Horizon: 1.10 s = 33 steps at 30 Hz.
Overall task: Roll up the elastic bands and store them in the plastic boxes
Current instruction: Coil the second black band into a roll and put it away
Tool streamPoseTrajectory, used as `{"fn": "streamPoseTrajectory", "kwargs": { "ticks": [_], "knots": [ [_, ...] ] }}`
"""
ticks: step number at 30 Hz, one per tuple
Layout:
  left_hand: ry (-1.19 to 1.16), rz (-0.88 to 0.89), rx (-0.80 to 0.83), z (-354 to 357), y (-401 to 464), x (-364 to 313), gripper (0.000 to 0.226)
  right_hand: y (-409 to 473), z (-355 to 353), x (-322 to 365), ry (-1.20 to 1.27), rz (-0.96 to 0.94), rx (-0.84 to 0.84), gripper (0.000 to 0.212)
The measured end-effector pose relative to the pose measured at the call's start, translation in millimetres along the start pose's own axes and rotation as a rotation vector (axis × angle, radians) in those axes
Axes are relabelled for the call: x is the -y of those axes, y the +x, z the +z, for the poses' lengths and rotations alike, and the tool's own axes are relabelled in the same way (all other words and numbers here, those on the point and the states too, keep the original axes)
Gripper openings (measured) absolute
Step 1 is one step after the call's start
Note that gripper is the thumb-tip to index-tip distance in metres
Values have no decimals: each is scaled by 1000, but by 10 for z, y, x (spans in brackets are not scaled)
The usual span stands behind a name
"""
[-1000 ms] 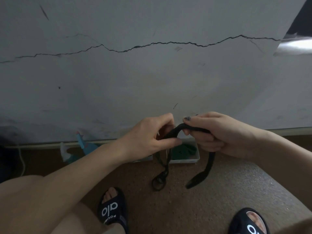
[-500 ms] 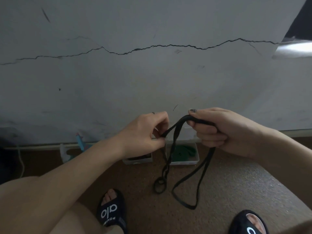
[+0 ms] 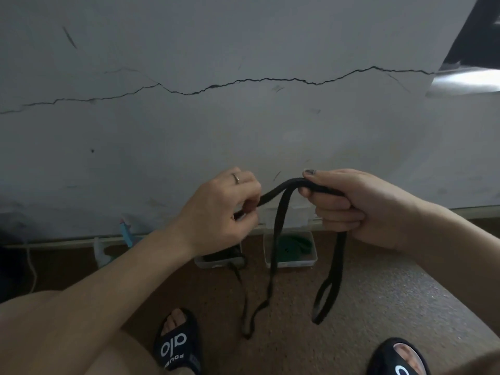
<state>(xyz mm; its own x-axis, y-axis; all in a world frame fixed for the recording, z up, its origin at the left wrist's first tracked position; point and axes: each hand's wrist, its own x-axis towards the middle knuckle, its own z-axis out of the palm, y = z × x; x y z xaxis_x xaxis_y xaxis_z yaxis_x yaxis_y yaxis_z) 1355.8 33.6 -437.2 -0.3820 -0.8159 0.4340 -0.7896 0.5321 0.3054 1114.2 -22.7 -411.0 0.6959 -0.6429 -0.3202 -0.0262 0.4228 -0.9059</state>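
Observation:
A long black elastic band (image 3: 278,234) stretches between both hands at chest height. My left hand (image 3: 221,212) pinches one end of it with curled fingers. My right hand (image 3: 354,204) grips the band in a fist, with the thumb on top. Two loops of the band hang down toward the floor, one below my right hand and one trailing in the middle. On the floor by the wall stand two clear plastic boxes: the right box (image 3: 311,262) holds a rolled green band (image 3: 295,243), the left box (image 3: 213,263) holds something black, partly hidden by my left wrist.
A cracked grey wall (image 3: 243,117) rises right behind the boxes. The floor (image 3: 378,299) is brown and speckled. My feet in black slides (image 3: 177,345) show at the bottom. A blue and white object (image 3: 125,231) lies at the wall base to the left.
My hands have moved apart and the black band has unfolded between them. Its hanging loops have dropped lower toward the floor.

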Motion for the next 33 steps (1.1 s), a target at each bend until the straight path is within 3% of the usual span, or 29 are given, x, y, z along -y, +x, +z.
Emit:
{"fn": "streamPoseTrajectory", "kwargs": {
  "ticks": [6, 8, 12, 18, 26, 33],
  "knots": [
    [-284, -91, 190, 90, -32, -106, 27, 21, 70, -63, -16, 10, 14, 36],
    [-301, -133, 190, 96, -14, -128, 34, 23, 71, -79, -22, 12, 11, 36],
    [-295, -189, 182, 84, 0, -127, 27, 44, 87, -119, -27, 23, 23, 36],
    [-182, -92, 142, 89, 28, -140, 27, 64, 109, -156, -67, 28, 49, 35],
    [-285, -105, 77, 44, 47, -142, 26, 39, 66, -115, -113, 35, 71, 34],
    [-302, -179, 137, -38, 20, -67, 20, 48, 14, -115, -312, 13, -4, 34]
  ]
}}
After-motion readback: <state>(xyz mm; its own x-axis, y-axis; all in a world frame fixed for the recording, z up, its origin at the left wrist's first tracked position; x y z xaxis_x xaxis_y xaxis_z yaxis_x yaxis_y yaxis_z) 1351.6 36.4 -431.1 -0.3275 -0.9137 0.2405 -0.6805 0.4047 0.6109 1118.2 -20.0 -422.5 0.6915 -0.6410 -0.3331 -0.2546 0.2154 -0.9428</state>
